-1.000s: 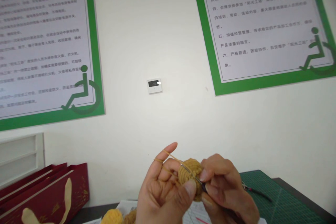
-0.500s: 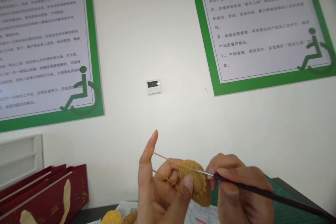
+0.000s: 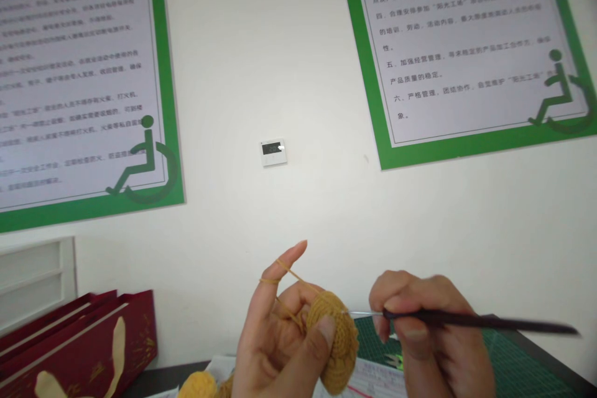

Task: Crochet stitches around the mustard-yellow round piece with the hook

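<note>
Between thumb and fingers, my left hand (image 3: 284,329) grips a mustard-brown crocheted piece (image 3: 332,336). A strand of yarn (image 3: 291,272) wraps round my raised left index finger and runs down to the piece. My right hand (image 3: 433,323) holds a crochet hook (image 3: 466,319) by its dark handle, pen-like. The hook's thin metal shaft points left, and its tip meets the upper right edge of the crocheted piece. Whether the tip sits inside a stitch, I cannot tell.
Balls of yellow yarn (image 3: 198,385) and brown yarn (image 3: 226,387) lie low, left of my hands. Dark red gift bags (image 3: 93,348) stand at the left. Beneath my hands are printed papers (image 3: 373,376) and a green cutting mat (image 3: 522,354). A white wall with posters rises behind.
The crochet hook has swung closer to level, its tip shifting from the piece's face to its edge. The crocheted piece has turned and dropped slightly. My left index finger leans further right.
</note>
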A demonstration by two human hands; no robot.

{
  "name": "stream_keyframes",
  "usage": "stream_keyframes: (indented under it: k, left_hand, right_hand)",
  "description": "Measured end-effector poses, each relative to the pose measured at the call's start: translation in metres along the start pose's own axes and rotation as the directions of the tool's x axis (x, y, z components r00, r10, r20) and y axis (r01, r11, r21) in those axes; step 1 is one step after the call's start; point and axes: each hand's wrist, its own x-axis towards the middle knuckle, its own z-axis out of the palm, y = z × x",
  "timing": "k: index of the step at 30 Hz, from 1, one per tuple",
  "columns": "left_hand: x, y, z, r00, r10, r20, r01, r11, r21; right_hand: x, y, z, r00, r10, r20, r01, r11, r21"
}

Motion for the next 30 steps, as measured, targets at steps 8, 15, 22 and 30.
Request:
stream_keyframes:
  k: [8, 15, 22, 30]
  left_hand:
    - [0.003, -0.004, -0.001, 0.997, 0.034, 0.066, -0.038, 0.998, 0.059]
    - [0.004, -0.003, 0.0, 0.995, 0.099, -0.017, -0.096, 0.987, 0.125]
    - [0.003, -0.002, 0.001, 0.994, -0.054, 0.098, 0.054, 0.999, 0.005]
    - [0.005, -0.002, 0.002, 0.991, -0.11, 0.075, 0.115, 0.992, -0.056]
  right_hand:
    - [0.002, 0.007, 0.021, 0.774, 0.622, 0.123, -0.6, 0.657, 0.457]
    - [-0.011, 0.019, 0.023, 0.943, 0.329, 0.051, -0.323, 0.871, 0.371]
    - [-0.012, 0.019, 0.019, 0.998, 0.068, -0.009, -0.064, 0.972, 0.226]
    - [-0.017, 0.021, 0.023, 0.993, 0.112, -0.024, -0.102, 0.961, 0.259]
